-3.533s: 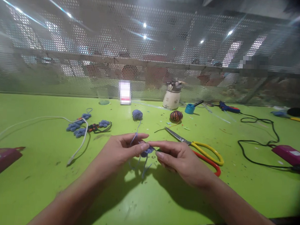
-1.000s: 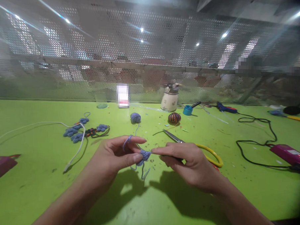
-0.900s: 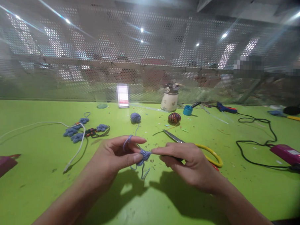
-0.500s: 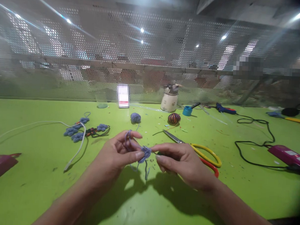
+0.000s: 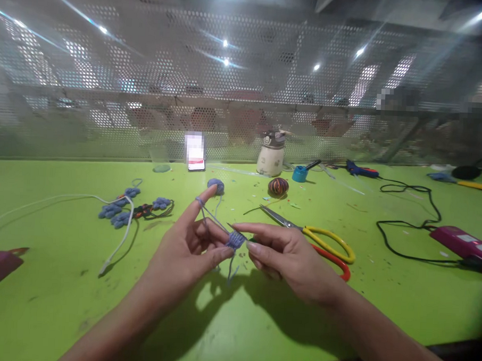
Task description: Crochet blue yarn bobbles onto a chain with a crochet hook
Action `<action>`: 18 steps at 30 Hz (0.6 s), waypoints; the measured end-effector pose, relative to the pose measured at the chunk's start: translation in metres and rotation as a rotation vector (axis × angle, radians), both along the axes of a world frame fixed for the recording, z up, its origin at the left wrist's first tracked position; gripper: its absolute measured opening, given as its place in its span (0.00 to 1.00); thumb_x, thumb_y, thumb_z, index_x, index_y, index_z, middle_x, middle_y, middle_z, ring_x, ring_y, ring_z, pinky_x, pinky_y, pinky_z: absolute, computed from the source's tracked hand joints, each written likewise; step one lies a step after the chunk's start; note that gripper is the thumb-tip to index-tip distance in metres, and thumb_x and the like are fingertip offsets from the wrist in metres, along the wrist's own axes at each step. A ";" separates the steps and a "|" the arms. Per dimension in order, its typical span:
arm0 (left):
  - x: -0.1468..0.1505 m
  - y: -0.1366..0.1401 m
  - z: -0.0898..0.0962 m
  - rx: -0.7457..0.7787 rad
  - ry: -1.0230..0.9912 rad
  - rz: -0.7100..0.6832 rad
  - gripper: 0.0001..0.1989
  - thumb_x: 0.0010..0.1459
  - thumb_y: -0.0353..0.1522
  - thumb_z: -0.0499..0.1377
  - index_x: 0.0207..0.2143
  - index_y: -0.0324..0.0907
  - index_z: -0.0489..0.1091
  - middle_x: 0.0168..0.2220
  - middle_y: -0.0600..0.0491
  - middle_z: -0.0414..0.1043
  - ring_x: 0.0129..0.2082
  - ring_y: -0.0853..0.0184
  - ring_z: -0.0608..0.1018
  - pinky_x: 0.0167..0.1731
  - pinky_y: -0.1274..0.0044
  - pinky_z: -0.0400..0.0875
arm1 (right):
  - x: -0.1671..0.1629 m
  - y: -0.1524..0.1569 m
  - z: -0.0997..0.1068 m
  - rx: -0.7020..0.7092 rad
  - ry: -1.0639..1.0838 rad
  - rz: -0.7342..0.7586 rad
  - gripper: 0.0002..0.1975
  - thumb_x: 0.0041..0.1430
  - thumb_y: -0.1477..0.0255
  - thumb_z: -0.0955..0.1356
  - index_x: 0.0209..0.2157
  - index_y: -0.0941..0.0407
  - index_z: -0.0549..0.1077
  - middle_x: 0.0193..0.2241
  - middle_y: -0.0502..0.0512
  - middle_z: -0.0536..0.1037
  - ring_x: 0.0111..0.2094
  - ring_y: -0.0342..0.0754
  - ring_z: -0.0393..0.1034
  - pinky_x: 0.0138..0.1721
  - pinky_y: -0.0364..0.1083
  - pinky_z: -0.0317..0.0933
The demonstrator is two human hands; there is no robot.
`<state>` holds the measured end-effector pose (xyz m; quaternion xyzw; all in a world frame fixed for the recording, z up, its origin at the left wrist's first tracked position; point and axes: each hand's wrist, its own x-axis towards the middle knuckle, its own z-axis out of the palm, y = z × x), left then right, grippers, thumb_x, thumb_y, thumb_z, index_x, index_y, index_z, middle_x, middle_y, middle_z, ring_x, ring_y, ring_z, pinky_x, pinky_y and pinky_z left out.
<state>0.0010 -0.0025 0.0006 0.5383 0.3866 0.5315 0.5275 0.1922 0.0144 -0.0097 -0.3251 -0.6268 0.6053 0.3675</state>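
Note:
Between thumb and fingers, my left hand (image 5: 198, 240) pinches a small blue-purple crochet piece (image 5: 235, 240). Its index finger is raised, with a strand of the same yarn looped round it. My right hand (image 5: 280, 251) grips a thin crochet hook (image 5: 234, 228), whose tip lies at the top edge of the piece; most of its handle is hidden by the fingers. Short yarn tails hang below the piece. Behind my left fingertip sits a blue yarn ball (image 5: 217, 187), its strand running down toward the hands.
Scissors (image 5: 287, 222) with yellow and red handles lie beyond my right hand. A multicoloured yarn ball (image 5: 278, 187), bottle (image 5: 271, 154), phone (image 5: 195, 152) and blue tape roll (image 5: 300, 174) stand farther back. Crocheted flowers (image 5: 119, 218) and a white cable (image 5: 127, 234) are left; a magenta power strip (image 5: 462, 244) lies right.
My left index finger has straightened upward, drawing the yarn into a longer strand. The crochet piece has turned in my grip, and the hook tip now shows above it.

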 end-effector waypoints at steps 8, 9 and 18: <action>-0.003 0.002 -0.001 -0.133 -0.056 0.006 0.50 0.45 0.25 0.70 0.67 0.43 0.49 0.26 0.57 0.74 0.30 0.68 0.75 0.35 0.76 0.69 | 0.000 0.004 -0.001 -0.040 0.016 0.001 0.20 0.58 0.72 0.68 0.53 0.58 0.75 0.17 0.43 0.62 0.16 0.36 0.48 0.18 0.40 0.43; -0.003 0.002 -0.001 -0.147 -0.067 0.011 0.49 0.46 0.25 0.70 0.66 0.42 0.50 0.26 0.57 0.74 0.30 0.68 0.75 0.36 0.76 0.69 | 0.001 0.004 -0.001 -0.048 0.018 0.005 0.20 0.58 0.72 0.68 0.52 0.58 0.75 0.17 0.43 0.62 0.16 0.36 0.49 0.18 0.40 0.43; -0.009 0.002 0.013 -0.223 0.098 0.072 0.36 0.52 0.33 0.67 0.62 0.42 0.60 0.32 0.52 0.79 0.32 0.65 0.75 0.36 0.74 0.64 | 0.001 0.005 0.003 0.106 -0.136 -0.012 0.19 0.59 0.75 0.67 0.52 0.57 0.76 0.18 0.46 0.65 0.19 0.38 0.53 0.21 0.41 0.48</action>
